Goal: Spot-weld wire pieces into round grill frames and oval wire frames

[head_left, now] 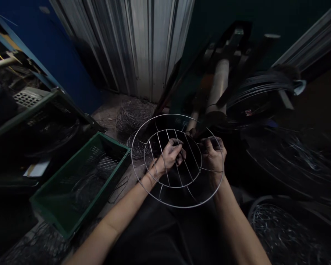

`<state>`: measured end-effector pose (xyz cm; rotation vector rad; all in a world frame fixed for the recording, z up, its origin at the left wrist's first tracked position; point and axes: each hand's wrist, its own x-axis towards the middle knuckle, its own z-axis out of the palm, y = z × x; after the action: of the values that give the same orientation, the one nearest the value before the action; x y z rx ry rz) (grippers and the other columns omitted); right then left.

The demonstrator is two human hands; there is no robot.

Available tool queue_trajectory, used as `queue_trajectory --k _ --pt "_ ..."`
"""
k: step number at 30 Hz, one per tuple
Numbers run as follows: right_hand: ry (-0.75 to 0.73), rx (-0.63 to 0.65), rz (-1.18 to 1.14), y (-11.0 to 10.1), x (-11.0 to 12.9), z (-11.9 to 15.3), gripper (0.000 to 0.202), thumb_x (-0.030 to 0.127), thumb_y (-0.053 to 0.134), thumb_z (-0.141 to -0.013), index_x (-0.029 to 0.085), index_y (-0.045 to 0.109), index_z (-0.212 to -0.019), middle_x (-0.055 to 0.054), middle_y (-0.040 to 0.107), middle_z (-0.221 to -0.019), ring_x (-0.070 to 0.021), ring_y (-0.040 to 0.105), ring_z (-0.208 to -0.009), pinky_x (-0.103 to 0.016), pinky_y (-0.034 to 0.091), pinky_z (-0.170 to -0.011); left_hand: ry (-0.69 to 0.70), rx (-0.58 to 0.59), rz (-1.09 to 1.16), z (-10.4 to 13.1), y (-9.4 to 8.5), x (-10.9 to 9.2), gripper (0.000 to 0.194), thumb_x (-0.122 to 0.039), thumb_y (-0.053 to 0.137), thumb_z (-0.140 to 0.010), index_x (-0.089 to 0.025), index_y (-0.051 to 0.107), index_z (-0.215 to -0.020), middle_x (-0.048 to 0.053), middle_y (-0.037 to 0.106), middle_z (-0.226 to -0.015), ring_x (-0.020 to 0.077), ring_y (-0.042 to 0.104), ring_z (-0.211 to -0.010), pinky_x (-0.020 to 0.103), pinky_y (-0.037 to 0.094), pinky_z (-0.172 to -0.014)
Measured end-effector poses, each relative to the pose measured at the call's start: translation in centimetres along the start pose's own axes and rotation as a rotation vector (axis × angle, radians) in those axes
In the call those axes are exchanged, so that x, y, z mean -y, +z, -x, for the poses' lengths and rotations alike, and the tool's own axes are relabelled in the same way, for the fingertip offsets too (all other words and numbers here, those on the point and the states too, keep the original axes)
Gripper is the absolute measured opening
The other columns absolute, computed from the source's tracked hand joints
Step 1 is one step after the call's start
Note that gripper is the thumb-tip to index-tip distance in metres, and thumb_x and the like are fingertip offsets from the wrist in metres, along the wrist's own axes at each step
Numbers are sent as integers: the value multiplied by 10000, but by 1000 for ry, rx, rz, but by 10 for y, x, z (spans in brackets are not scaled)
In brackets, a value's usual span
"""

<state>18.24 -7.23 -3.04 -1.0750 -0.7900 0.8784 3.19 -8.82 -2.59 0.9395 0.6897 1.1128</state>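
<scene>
A round wire rack (160, 199), with an outer ring, an inner ring and several parallel bars, is tilted in front of me. My left hand (171, 156) is closed at the inner ring, its curled fingers against the thin bars. The rack's wires cross in front of my left forearm. At the right side of the rack, my right hand (214, 152) is closed with thumb and fingers pinched near a short spoke, and the outer ring passes over it. The exact grip points are hard to make out in the dim light.
A green plastic crate (63, 224) with wire pieces stands at the left. Tangled wire coils (134, 117) lie on the floor ahead. Machinery with a metal cylinder (219, 82) rises ahead right. A basin (281, 221) of wire bits sits at lower right.
</scene>
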Motion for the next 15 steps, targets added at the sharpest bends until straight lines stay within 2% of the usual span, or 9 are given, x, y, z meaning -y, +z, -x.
queue_trajectory --k 5,9,12,15 --pt "56 7 -86 3 -2 5 366 419 779 -588 195 529 -735 45 601 -689 -54 535 -536 -179 436 -532 0 2 3 2 2 -1 376 -477 553 -792 -182 382 -949 -61 546 -559 47 426 -330 123 308 -292" --pt "47 49 56 -4 -1 2 353 439 754 -606 197 536 -743 21 616 -726 -94 575 -588 -223 457 -565 -15 -22 10 2 4 -3 383 -472 568 -780 -181 387 -950 -59 550 -580 47 445 -345 122 315 -301" --pt "-14 60 178 -7 3 -6 307 413 741 -621 192 560 -736 6 623 -722 -135 602 -670 -249 463 -604 -4 -32 27 -1 5 -5 364 -459 558 -792 -184 392 -962 -57 553 -598 51 468 -362 128 347 -318" --pt "-90 76 265 -7 6 -16 259 399 719 -657 189 586 -729 11 615 -704 -129 577 -672 -247 446 -618 29 -54 47 -5 7 -7 359 -458 550 -798 -189 388 -971 -59 553 -597 58 475 -363 141 371 -323"
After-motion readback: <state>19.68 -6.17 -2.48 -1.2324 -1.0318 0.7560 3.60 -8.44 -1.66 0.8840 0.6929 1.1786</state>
